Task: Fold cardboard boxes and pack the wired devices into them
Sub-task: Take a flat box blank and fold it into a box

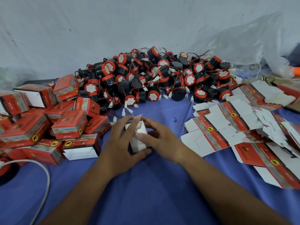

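Note:
A small cardboard box (pixel 139 137), white inside, stands on the blue cloth at the centre between both hands. My left hand (pixel 123 143) grips its left side, thumb curled under the near corner. My right hand (pixel 157 135) holds the right side, with its fingers over the white flaps at the top. What lies inside the box is hidden. Behind it rises a heap of black-and-red wired devices (pixel 155 78) with red leads and white plugs. Flat unfolded boxes (pixel 240 127) lie spread out on the right.
Several folded red boxes (pixel 48 120) are piled on the left. A white cable (pixel 45 176) loops at the near left. A rubber band (pixel 180 129) lies right of my hands. Clear plastic bags (pixel 253 46) sit at the back right against a white wall.

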